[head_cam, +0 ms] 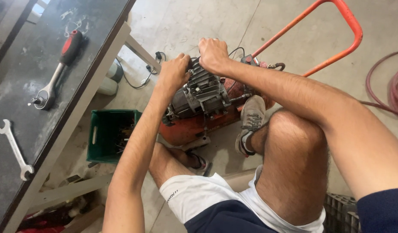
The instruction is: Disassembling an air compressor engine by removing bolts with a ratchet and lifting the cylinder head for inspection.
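Two bare hands are on a small air compressor (199, 108) lying on the concrete floor (199, 17) just right of the bench (18, 90). Left hand (174, 71) is curled against the near-left side of the grey finned motor head (201, 88), fingers closed around its edge; whether anything small sits inside the grip cannot be told. Right hand (212, 54) is fisted on top of the same finned head, knuckles up, contents of the fist hidden. Orange tank (188, 128) sits under the motor, and the orange tube handle (337, 30) runs up and right from it. Person is seated on the floor, right shoe (250, 123) braced against the tank, left foot in a sandal (201, 163) just below it. Green plastic crate (110, 134) stands on the floor just left of the tank, part under the bench edge. On the dark bench top: ratchet wrench with red-and-black grip (56, 71), and nearer the camera a combination spanner (14, 149), well apart from both hands. Red hose (390, 92) is coiled on the floor at far right. Black cable (140, 80) trails on the floor behind the compressor.
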